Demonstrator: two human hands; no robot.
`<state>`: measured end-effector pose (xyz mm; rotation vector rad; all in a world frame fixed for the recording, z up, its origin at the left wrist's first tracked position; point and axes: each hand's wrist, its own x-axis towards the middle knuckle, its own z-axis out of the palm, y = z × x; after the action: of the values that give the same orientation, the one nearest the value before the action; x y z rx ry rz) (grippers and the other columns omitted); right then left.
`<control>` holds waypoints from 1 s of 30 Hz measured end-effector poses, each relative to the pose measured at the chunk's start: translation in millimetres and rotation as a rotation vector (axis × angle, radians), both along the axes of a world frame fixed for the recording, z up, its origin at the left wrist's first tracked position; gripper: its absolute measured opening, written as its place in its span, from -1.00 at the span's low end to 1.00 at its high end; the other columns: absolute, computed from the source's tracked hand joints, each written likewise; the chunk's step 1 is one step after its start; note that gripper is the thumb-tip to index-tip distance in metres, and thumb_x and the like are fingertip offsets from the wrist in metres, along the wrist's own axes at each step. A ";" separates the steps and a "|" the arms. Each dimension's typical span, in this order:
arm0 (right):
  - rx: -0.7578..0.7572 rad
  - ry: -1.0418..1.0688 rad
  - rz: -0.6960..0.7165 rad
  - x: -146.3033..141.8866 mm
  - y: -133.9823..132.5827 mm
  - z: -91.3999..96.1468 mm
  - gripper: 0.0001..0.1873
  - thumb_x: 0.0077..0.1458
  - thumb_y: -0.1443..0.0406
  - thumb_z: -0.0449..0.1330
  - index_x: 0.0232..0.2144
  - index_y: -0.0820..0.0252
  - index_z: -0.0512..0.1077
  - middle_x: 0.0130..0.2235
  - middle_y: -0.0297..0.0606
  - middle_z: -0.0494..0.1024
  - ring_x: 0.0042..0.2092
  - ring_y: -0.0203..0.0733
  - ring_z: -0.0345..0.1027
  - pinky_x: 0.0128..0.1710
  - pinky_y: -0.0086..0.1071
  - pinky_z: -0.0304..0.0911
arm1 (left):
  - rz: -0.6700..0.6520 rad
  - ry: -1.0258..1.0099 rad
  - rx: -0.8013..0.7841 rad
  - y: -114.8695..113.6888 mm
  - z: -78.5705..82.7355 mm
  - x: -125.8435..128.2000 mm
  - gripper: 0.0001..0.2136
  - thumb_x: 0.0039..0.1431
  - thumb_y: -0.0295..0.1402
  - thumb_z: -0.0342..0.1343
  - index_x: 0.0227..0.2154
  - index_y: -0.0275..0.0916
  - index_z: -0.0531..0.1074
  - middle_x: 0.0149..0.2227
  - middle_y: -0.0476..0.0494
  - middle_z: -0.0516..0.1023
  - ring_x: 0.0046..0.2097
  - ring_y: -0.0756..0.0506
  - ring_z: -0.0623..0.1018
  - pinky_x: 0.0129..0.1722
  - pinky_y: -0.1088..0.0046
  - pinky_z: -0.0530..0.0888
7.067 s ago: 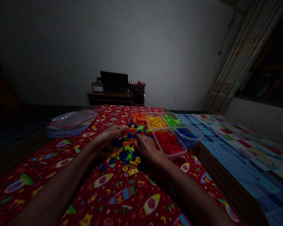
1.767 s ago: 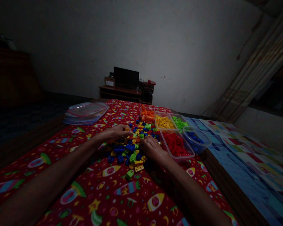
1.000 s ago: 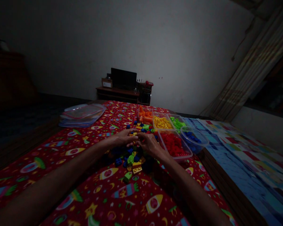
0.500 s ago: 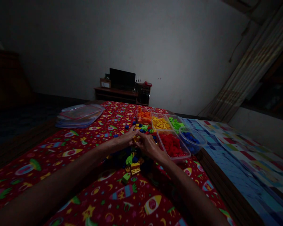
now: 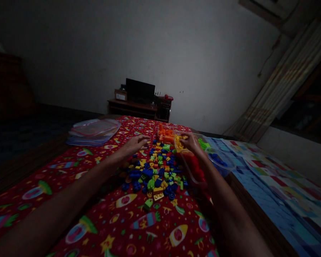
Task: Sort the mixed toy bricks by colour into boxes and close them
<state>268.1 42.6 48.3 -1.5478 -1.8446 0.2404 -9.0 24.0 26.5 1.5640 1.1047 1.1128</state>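
My left hand hovers over the left side of a loose pile of toy bricks, fingers stretched out and holding nothing. My right hand reaches over the clear box of yellow bricks, its fingers pinched around what looks like a yellow toy brick. Blue, green, yellow and a few orange pieces make up the pile on the red patterned cloth. My right forearm partly covers the box of red bricks.
Beyond the pile stands a box of orange bricks. Green bricks and a round tub of blue bricks are at the right. Stacked clear lids lie at the left. A monitor stands by the far wall.
My hands, together over the pile before, have parted. The left moved left and opened; the right moved right and forward to the yellow box. More of the pile shows now.
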 end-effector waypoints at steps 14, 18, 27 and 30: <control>0.012 -0.261 0.382 -77.5 -52.9 -17.4 -0.82 -0.07 0.52 0.04 -0.58 0.32 0.41 -0.60 -0.40 0.29 -0.52 -0.42 0.06 -0.52 -0.52 -0.10 | -0.309 0.972 0.166 10.6 -12.1 -42.8 -0.59 -0.01 -0.38 0.13 -0.03 -0.21 0.46 -0.03 -0.15 0.55 -0.03 -0.16 0.51 -0.09 0.46 0.42; -0.026 -0.315 0.541 -98.9 -72.0 -25.6 -0.83 -0.06 0.54 0.06 -0.55 0.33 0.41 -0.55 -0.37 0.33 -0.50 -0.42 0.02 -0.50 -0.49 -0.13 | -0.367 1.033 0.177 6.5 -9.9 -39.9 -0.60 0.01 -0.44 0.09 -0.03 -0.20 0.47 -0.02 -0.08 0.55 -0.03 -0.11 0.51 -0.09 0.55 0.39; -0.029 -0.520 0.523 -111.0 -74.5 -50.5 -0.79 0.16 0.34 0.04 -0.20 0.22 0.45 -0.34 -0.21 0.52 -0.36 -0.29 0.29 -0.41 -0.47 -0.02 | -0.408 0.990 0.145 8.5 -14.5 -37.2 -0.63 -0.04 -0.40 0.07 -0.12 -0.21 0.54 -0.26 -0.01 0.63 -0.27 -0.06 0.54 -0.32 0.61 0.40; -0.037 -0.591 0.383 -109.4 -75.3 -52.4 -0.73 0.18 0.26 0.04 -0.11 0.19 0.41 -0.26 -0.16 0.53 -0.26 -0.21 0.35 -0.38 -0.45 0.00 | -0.316 0.940 0.128 13.9 -23.1 -36.3 -0.66 -0.07 -0.42 0.04 -0.21 -0.26 0.58 -0.33 -0.03 0.63 -0.31 -0.06 0.55 -0.34 0.60 0.40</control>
<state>158.7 -32.8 -4.1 -1.3656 -2.6125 -0.0206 -45.4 37.9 3.4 2.3560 1.2982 0.1918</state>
